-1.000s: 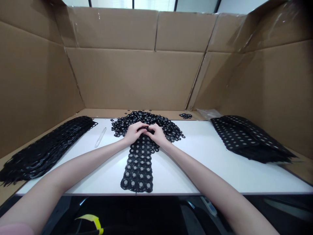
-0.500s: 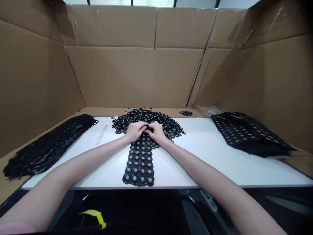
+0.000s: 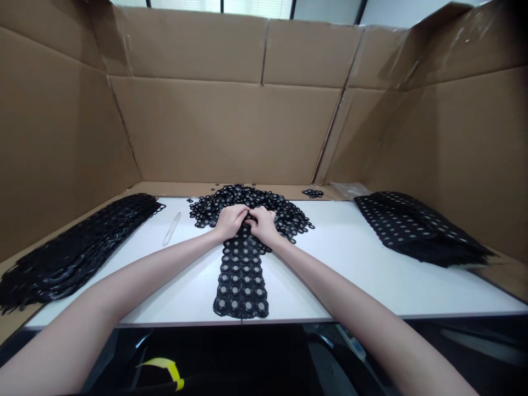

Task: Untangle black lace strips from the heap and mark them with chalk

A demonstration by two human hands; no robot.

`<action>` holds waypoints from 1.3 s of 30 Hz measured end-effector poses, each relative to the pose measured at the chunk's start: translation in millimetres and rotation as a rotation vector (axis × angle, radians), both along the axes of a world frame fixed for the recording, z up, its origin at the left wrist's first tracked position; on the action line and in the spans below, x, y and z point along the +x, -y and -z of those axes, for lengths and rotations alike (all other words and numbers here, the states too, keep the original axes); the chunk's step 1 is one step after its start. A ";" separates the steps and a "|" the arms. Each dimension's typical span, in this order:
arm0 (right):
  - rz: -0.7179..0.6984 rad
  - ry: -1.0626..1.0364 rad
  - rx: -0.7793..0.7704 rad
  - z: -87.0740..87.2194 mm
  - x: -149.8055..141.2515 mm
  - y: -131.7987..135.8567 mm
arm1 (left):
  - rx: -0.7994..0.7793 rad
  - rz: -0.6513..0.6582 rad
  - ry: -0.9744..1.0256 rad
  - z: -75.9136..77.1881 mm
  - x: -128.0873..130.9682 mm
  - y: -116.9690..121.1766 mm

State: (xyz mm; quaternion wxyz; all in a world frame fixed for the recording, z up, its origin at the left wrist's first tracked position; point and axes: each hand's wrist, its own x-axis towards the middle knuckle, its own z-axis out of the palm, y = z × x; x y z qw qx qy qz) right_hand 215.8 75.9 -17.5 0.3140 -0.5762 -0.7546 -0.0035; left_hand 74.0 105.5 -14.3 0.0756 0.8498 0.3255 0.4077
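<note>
A black rubber sheet [image 3: 241, 279] with rows of grey-centred rings lies lengthwise on the white table, its near end close to the front edge. At its far end my left hand [image 3: 231, 220] and my right hand [image 3: 263, 224] meet, fingers bent and pinched on the sheet's edge. The fingertips hide just what is gripped there. Right behind and around the hands spreads a heap of small black rings [image 3: 243, 193], some touching the right hand's fingers.
On the left lies a thick stack of black perforated strips [image 3: 78, 247]. A white pen-like cutter [image 3: 171, 229] lies beside it. Black dotted sheets [image 3: 416, 228] are piled on the right. Cardboard walls [image 3: 231, 126] enclose the white table [image 3: 330, 258]. A small ring cluster [image 3: 312, 193] sits at the back.
The near end of the sheet has swung slightly to the right in view. Both hands stay together at its far end, with small finger shifts. The camera view has tilted a little.
</note>
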 end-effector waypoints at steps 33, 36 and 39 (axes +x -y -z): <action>-0.177 -0.078 -0.043 -26.0 42.6 19.0 | -0.333 0.170 0.369 -1.1 0.7 0.6; -0.169 -0.070 -0.030 -23.6 37.8 18.5 | -0.346 0.181 0.371 -0.3 1.0 -0.7; -0.167 -0.071 -0.048 -21.5 35.1 17.2 | -0.349 0.180 0.356 -0.1 1.2 -1.2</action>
